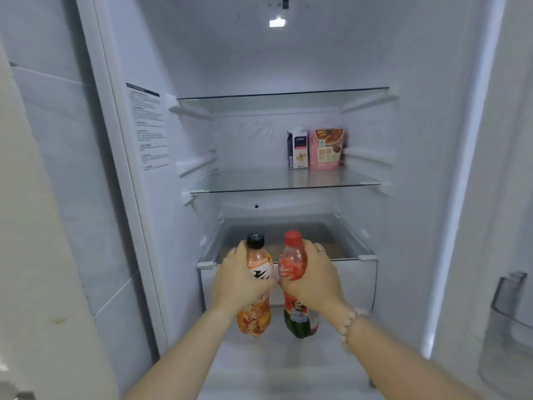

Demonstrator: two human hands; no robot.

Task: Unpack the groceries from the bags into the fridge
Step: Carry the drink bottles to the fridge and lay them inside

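Left grip (239, 281), a bare hand, is wrapped around the middle of an orange drink bottle (259, 267) with a black cap. Right grip (311, 278), also a bare hand, is wrapped around the middle of a red drink bottle (292, 261) with a red cap and a green base. Both bottles are held upright and side by side, just apart, with the fingertips of the two grips nearly meeting between them. They are held in the air at the open front of the fridge (187, 53), in front of a clear drawer (357, 281) low in the compartment.

The right grip wears a ring (320, 249), and a pale bead bracelet (350, 319) sits on that wrist.

Above the drawer is a glass middle shelf (259, 180). At its back right a small carton (297, 150) stands upright, with a pink pouch (327, 148) upright just beside it on the right. Higher up is a second glass shelf (282, 99). A light (277, 22) glows at the top of the back wall. A printed sticker (150, 128) is on the left inner wall; its text is too blurred to read. At the far right, a clear door bin (507, 307) shows on the open door.
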